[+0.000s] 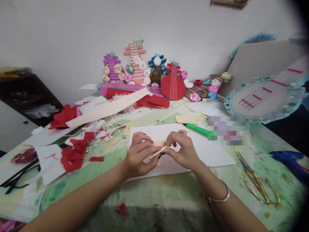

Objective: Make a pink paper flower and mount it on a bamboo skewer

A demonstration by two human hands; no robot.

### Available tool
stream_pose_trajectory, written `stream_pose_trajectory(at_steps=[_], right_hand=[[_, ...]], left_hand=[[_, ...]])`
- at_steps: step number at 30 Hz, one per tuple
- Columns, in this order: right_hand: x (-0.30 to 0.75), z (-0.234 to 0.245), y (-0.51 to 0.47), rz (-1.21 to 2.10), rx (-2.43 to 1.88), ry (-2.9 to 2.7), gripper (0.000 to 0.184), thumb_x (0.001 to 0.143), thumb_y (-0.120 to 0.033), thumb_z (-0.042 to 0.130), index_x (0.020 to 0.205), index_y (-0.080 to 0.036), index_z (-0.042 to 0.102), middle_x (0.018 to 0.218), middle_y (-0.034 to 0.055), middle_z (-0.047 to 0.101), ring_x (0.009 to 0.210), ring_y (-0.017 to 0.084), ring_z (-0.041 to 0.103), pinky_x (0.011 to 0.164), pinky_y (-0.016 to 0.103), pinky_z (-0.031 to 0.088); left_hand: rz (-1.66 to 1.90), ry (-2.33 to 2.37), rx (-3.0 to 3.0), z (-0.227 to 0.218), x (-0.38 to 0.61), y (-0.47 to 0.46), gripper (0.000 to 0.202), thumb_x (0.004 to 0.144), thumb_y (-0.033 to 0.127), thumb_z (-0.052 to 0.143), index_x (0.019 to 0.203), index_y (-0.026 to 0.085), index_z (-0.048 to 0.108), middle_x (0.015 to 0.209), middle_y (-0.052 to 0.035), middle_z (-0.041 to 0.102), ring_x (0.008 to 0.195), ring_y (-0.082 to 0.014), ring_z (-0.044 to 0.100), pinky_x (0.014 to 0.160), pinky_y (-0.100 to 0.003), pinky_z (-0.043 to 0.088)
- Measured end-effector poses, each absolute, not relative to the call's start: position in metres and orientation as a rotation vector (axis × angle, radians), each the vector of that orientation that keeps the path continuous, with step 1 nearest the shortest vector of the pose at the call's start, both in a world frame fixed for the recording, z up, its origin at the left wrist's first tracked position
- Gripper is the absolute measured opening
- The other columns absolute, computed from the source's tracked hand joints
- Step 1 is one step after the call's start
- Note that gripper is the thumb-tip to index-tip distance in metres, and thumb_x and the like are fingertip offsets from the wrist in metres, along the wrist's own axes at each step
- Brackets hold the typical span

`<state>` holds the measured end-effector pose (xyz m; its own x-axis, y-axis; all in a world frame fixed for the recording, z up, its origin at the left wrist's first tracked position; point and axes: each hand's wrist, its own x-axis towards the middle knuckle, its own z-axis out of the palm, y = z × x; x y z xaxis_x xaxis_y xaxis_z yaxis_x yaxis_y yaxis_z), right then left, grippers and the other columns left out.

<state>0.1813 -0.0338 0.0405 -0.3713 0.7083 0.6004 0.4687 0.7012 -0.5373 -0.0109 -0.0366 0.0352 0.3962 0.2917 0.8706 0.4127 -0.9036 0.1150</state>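
My left hand (138, 154) and my right hand (182, 149) meet over a white paper sheet (212, 151) on the table. Both are closed on a small pale pink paper piece (159, 143) wrapped at the tip of a thin wooden stick (158, 152). The left fingers pinch the stick's lower end. The right fingers curl over the pink paper from above. A silver bangle (218, 198) sits on my right wrist.
Gold scissors (257, 182) and a blue glue gun (288, 159) lie to the right. A green pen (199, 130) sits behind the sheet. Red paper scraps (72, 154) cover the left side. Paper instruments with paper roses (172, 85) line the wall. The green table (166, 193) is paint-stained.
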Motion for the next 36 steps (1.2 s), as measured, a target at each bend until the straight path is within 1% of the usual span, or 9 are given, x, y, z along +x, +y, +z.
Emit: stream_pose_trajectory(at_steps=[6,10,15,23,26,36], right_hand=[[0.1816,0.0420,-0.0355,0.303,-0.905,-2.041,0.023,0.079,-0.031,0.064,0.070,-0.018,0.048,0.068,-0.0028,0.055,0.059,0.010,0.042,0.071,0.033,0.026],[0.1819,0.0438,-0.0363,0.319,-0.919,-2.067,0.020,0.079,-0.031,0.064,0.074,-0.018,0.050,0.070,-0.0022,0.054,0.062,0.011,0.044,0.072,0.033,0.027],[0.1821,0.0417,-0.0358,0.346,-0.956,-2.051,0.020,0.079,-0.029,0.065,0.073,-0.018,0.049,0.070,-0.0027,0.054,0.062,0.011,0.044,0.073,0.033,0.027],[0.1816,0.0432,-0.0355,0.320,-0.960,-2.053,0.022,0.078,-0.034,0.066,0.075,-0.018,0.050,0.071,-0.0015,0.054,0.064,0.012,0.045,0.073,0.034,0.027],[0.1816,0.0439,-0.0357,0.308,-0.948,-2.057,0.024,0.079,-0.036,0.065,0.075,-0.018,0.049,0.072,-0.0011,0.054,0.065,0.013,0.046,0.073,0.034,0.027],[0.1810,0.0445,-0.0351,0.269,-0.919,-2.062,0.025,0.079,-0.036,0.065,0.075,-0.018,0.048,0.071,-0.0012,0.054,0.067,0.014,0.047,0.073,0.034,0.026]], left_hand=[[-1.529,-0.637,-2.520,0.0328,-0.0112,-0.0351,0.026,0.070,0.009,0.064,0.095,0.019,0.063,0.067,-0.0022,0.062,0.077,-0.0192,0.054,0.073,-0.037,0.043],[-1.537,-0.626,-2.510,0.0321,-0.0106,-0.0339,0.028,0.069,0.007,0.065,0.095,0.017,0.063,0.067,-0.0026,0.062,0.077,-0.0190,0.054,0.073,-0.037,0.044],[-1.542,-0.653,-2.513,0.0306,-0.0113,-0.0345,0.029,0.069,0.007,0.066,0.095,0.019,0.064,0.067,-0.0019,0.062,0.077,-0.0188,0.053,0.074,-0.037,0.043],[-1.601,-0.688,-2.581,0.0316,-0.0115,-0.0364,0.025,0.070,0.008,0.063,0.092,0.018,0.060,0.071,-0.0024,0.064,0.078,-0.0188,0.053,0.075,-0.037,0.044],[-1.619,-0.683,-2.584,0.0325,-0.0112,-0.0362,0.026,0.070,0.008,0.063,0.093,0.018,0.058,0.073,-0.0033,0.063,0.078,-0.0190,0.053,0.074,-0.037,0.044],[-1.635,-0.648,-2.622,0.0316,-0.0112,-0.0372,0.031,0.068,0.005,0.064,0.095,0.017,0.056,0.073,-0.0029,0.063,0.078,-0.0193,0.052,0.074,-0.038,0.043]])
